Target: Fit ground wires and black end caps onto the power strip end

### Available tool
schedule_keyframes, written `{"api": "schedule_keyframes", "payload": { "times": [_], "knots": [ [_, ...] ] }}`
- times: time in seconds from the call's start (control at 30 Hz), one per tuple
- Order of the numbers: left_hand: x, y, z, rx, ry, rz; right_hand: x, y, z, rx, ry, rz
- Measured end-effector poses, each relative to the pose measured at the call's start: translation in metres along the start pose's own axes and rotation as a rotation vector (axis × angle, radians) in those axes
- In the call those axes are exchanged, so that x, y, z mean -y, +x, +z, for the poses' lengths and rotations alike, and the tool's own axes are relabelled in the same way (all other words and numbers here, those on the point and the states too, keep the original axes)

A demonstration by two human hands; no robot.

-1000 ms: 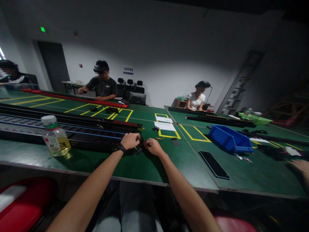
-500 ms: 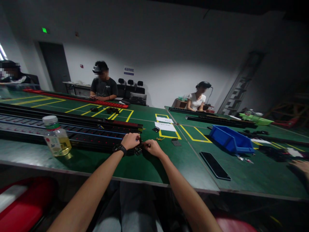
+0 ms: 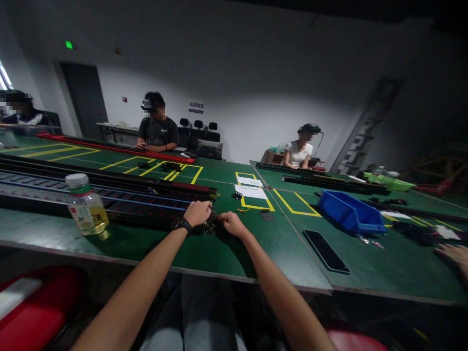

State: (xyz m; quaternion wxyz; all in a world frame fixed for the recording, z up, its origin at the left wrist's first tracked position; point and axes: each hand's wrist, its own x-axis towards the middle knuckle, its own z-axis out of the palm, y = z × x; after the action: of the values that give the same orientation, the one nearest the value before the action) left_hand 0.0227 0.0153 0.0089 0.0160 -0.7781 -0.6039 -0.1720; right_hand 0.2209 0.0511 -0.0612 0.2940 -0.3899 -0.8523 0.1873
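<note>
My left hand [image 3: 198, 213], with a black watch on its wrist, is closed at the right end of a long black rail assembly [image 3: 139, 210] with red dots and a blue strip. Just right of it, my right hand [image 3: 233, 224] pinches the edge of a small dark part [image 3: 210, 225]. The part lies between both hands, close to the rail's end. Its shape is too dark to make out, and the fingertips of my left hand are partly hidden behind the hand.
A drink bottle [image 3: 87, 207] stands at the left by the rails. Right of my hands are a phone [image 3: 325, 250], a blue bin [image 3: 349, 212] and small black brackets [image 3: 267, 215]. White papers [image 3: 250, 191] lie ahead. Another person's hand [image 3: 453, 254] is at the right edge.
The small dark part has turned slightly between my hands. Both hands stay almost in the same place. The other person's hand at the right edge has moved slightly left.
</note>
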Motion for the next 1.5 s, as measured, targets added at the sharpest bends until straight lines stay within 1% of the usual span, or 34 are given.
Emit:
{"api": "schedule_keyframes", "payload": {
  "times": [0.23, 0.6, 0.8, 1.13, 1.5],
  "knots": [
    [-0.001, 0.000, 0.001, -0.025, -0.002, 0.009, -0.005, 0.001, 0.001, -0.023, 0.027, 0.020],
    [0.006, 0.001, 0.007, -0.048, -0.038, 0.023, -0.004, 0.001, 0.000, -0.019, 0.049, 0.046],
    [0.007, 0.001, 0.008, -0.057, -0.044, 0.024, -0.006, 0.001, 0.002, -0.023, 0.063, 0.036],
    [0.003, 0.000, 0.003, -0.037, -0.035, 0.020, -0.005, 0.002, 0.002, -0.036, 0.067, 0.040],
    [-0.001, -0.001, -0.003, -0.025, -0.043, 0.023, 0.006, 0.000, -0.005, -0.045, 0.054, 0.061]
  ]
}}
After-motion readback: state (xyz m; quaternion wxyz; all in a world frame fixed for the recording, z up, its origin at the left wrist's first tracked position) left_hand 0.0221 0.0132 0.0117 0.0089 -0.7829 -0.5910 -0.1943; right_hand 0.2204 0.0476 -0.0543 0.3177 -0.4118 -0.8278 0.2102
